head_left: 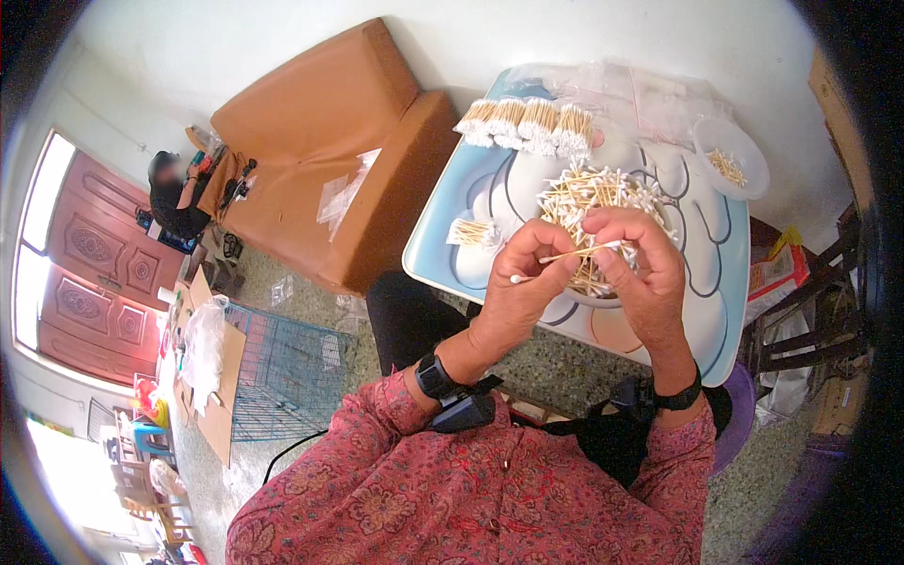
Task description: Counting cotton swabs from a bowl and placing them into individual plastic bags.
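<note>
Both hands meet above a bowl (pixel 591 300) heaped with loose wooden cotton swabs (pixel 603 193). My left hand (pixel 529 273) is closed in a pinch on cotton swabs; one white tip sticks out beside its thumb. Another cotton swab (pixel 576 252) spans the gap between the hands, and my right hand (pixel 648 273) pinches it near its right-hand white tip. How many swabs lie inside the fingers is hidden. Left of the bowl, a small clear packet of cotton swabs (pixel 474 233) lies on the table (pixel 438 250).
Several bundles of swabs (pixel 524 124) line the table's far left edge, by clear plastic bags (pixel 650 99). A white bowl (pixel 753 179) with a few swabs stands far right. Leftward are a brown sofa (pixel 311 169), a blue wire cage (pixel 287 377) and a seated person (pixel 179 198).
</note>
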`<state>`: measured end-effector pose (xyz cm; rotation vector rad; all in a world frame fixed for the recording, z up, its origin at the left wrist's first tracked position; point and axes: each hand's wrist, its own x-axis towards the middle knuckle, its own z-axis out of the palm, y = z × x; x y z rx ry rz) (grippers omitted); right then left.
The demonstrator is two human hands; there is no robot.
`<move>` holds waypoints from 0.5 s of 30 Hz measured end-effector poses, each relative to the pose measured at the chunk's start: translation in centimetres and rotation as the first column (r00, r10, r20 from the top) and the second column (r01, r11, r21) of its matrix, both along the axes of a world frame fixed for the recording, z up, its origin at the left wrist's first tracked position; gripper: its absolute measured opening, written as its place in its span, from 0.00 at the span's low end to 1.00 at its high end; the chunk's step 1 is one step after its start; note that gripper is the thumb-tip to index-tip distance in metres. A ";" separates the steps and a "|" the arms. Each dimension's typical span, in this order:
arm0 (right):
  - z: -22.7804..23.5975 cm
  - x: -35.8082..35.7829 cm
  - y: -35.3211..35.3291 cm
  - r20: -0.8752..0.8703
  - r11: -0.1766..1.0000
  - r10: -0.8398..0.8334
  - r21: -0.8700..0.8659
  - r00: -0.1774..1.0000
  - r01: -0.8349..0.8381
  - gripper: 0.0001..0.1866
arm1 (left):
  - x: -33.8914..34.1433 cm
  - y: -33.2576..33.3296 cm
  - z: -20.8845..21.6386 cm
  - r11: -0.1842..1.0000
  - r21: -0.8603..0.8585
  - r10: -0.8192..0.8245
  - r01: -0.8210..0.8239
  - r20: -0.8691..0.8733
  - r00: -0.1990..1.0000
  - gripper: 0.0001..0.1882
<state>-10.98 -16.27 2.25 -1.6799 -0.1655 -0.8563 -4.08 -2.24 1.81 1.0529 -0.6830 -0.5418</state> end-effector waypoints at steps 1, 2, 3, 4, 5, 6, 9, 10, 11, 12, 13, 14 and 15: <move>0.0 0.0 0.1 -0.003 1.000 0.000 0.001 1.000 0.000 0.05 | 0.0 0.0 -0.1 1.000 0.001 0.000 0.000 -0.003 1.000 0.05; 0.0 0.0 0.2 -0.018 0.999 0.004 0.051 1.000 -0.003 0.05 | -0.1 0.0 -0.2 1.000 0.011 -0.019 0.019 -0.025 1.000 0.05; 0.0 0.0 0.3 -0.033 0.995 0.008 0.101 0.999 -0.004 0.06 | -0.1 0.0 -0.4 0.999 0.021 -0.038 0.039 -0.046 0.998 0.05; 0.0 0.0 0.3 -0.037 0.995 0.006 0.101 0.999 -0.002 0.06 | -0.1 -0.2 -0.7 0.999 0.020 -0.040 0.041 -0.051 0.998 0.05; -0.1 0.0 0.2 -0.041 0.993 0.012 0.120 0.999 -0.007 0.06 | -0.1 -0.3 -1.0 0.998 0.005 -0.062 0.062 -0.089 0.994 0.04; -0.1 0.1 0.2 -0.045 0.990 0.019 0.138 0.999 -0.013 0.06 | -0.1 -0.4 -1.2 0.997 -0.011 -0.084 0.083 -0.127 0.988 0.04; -0.4 0.0 -0.3 -0.109 0.996 0.077 0.054 0.991 -0.072 0.09 | -0.1 -0.3 -1.3 0.987 -0.034 -0.159 0.155 -0.219 0.963 0.04; -0.4 0.0 -0.2 -0.110 0.996 0.076 0.053 0.991 -0.070 0.09 | -0.2 -0.4 -1.3 0.987 -0.035 -0.161 0.157 -0.220 0.962 0.04; -0.3 0.0 0.2 -0.100 0.994 0.044 0.104 0.994 -0.034 0.07 | -0.3 -0.5 -1.3 0.986 0.013 -0.162 0.169 -0.214 0.963 0.04; -0.1 0.1 0.6 -0.090 0.988 0.012 0.155 0.996 0.002 0.05 | -0.3 -0.6 -1.4 0.982 0.060 -0.165 0.181 -0.208 0.964 0.04; 0.1 0.0 0.8 -0.093 0.989 0.006 0.150 0.996 0.008 0.05 | -0.4 -0.8 -1.3 0.981 0.054 -0.171 0.186 -0.210 0.963 0.04; 0.4 0.0 0.9 -0.112 0.998 -0.012 0.064 0.994 0.019 0.05 | -0.7 -0.9 -1.1 0.979 0.103 -0.150 0.178 -0.231 0.961 0.05; 0.5 -0.1 0.8 -0.130 0.999 -0.031 -0.023 0.991 0.029 0.05 | -0.8 -1.0 -1.0 0.974 0.151 -0.129 0.171 -0.251 0.959 0.06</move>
